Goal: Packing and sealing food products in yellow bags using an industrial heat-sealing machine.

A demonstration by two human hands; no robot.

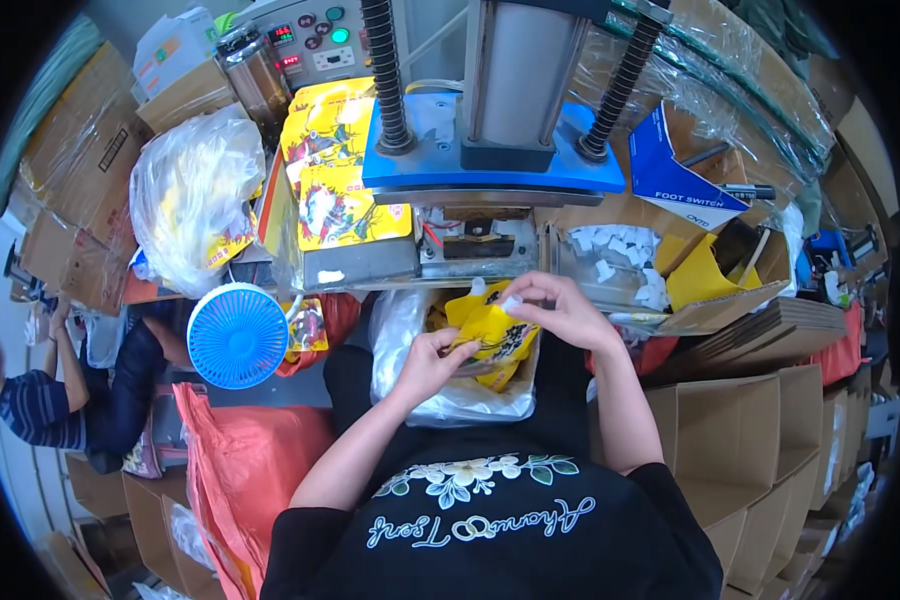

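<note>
In front of my lap I hold a yellow pouch (pixel 496 330) with dark printing. The fingers of my left hand (pixel 432 364) are closed on its left edge. My right hand (pixel 562 308) pinches at its upper right corner, where a small white piece (pixel 511 302) shows between thumb and fingertips; whether that piece is fixed to the pouch I cannot tell. Just beneath lies a container lined with clear plastic (pixel 395 345), with more yellow pouches (pixel 498 378) inside. Beyond my hands stands a press with a blue plate (pixel 595 172), its lower fixture (pixel 478 245) facing me.
Printed yellow pouches (pixel 338 205) are stacked left of the press. Small white pieces (pixel 615 250) fill a tray on the right. A blue fan (pixel 238 335) stands near my left arm, by a red bag (pixel 260 450). Cardboard boxes (pixel 725 430) flank my right. Another person (pixel 45 400) sits far left.
</note>
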